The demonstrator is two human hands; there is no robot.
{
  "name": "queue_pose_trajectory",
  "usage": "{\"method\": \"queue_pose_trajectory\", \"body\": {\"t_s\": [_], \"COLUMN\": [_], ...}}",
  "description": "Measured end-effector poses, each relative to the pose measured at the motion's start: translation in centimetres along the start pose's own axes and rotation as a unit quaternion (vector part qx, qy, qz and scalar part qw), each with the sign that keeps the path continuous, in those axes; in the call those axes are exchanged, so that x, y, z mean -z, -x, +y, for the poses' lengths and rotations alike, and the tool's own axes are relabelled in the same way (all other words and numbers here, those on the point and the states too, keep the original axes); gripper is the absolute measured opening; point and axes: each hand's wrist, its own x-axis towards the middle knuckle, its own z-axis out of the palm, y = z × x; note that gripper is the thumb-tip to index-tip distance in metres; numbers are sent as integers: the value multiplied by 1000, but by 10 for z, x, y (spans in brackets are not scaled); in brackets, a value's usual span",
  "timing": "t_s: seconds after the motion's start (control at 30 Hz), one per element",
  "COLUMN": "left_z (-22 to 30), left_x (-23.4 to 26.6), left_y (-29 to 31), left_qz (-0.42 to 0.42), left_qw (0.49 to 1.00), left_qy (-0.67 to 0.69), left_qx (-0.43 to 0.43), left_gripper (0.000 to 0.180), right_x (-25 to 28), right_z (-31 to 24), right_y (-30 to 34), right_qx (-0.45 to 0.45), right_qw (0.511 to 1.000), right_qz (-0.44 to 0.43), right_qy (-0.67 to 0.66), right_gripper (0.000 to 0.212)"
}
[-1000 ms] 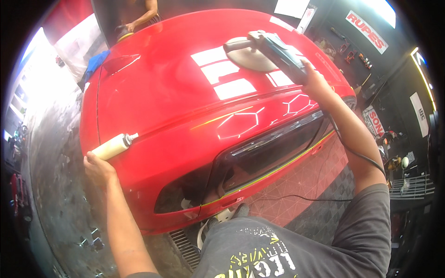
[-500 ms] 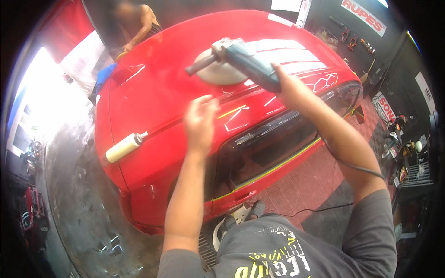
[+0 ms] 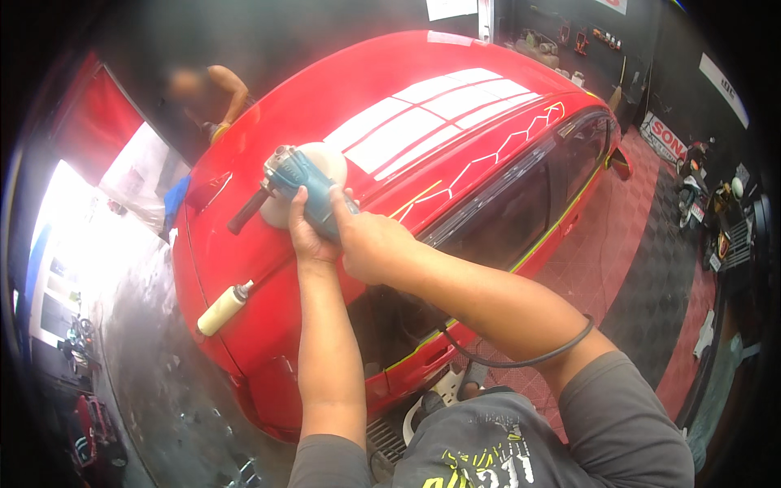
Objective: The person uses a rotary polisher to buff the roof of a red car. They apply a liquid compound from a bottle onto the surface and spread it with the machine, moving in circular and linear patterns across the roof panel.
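A teal polisher with a round white pad is over the rear part of the red car's roof. My right hand grips the rear of its body. Against the underside and side of that body, my left hand is closed on it too, fingers partly hidden. The dark side handle points down and left, with no hand on it. Whether the pad touches the paint I cannot tell. A pale yellow bottle with a nozzle lies on the car's rear, left of my left hand.
A dark power cord loops beneath my right forearm. Yellow masking tape edges the side windows. Across the car, another person's arm reaches to the bodywork. A white step stool stands by my feet.
The polisher has come left and nearer to me, its body now tilted the other way. My left hand, which was free in the air, has taken hold of the polisher.
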Motion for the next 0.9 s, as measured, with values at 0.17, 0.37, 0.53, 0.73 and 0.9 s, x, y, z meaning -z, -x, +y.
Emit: {"method": "queue_pose_trajectory", "body": {"t_s": [0.17,0.37,0.53,0.73,0.9], "left_z": [-28,-98,-110,-75,-36], "left_x": [-13,-75,-82,-53,-32], "left_y": [-6,-77,-103,-54,-17], "left_qz": [21,-61,-29,-61,-31], "left_qw": [999,996,993,995,996], "left_qy": [-25,-19,-60,-64,-56], "left_qx": [5,56,93,48,57], "left_gripper": [67,54,54,61,61], "right_x": [20,77,82,39,20], "right_z": [32,76,92,64,39], "right_y": [30,37,34,42,41], "right_qx": [-87,-202,-210,-195,-168], "right_qw": [941,889,869,860,863], "right_qz": [-86,-1,37,-11,-73], "right_qy": [-315,-412,-447,-472,-471], "right_gripper": [109,117,117,121,119]}}
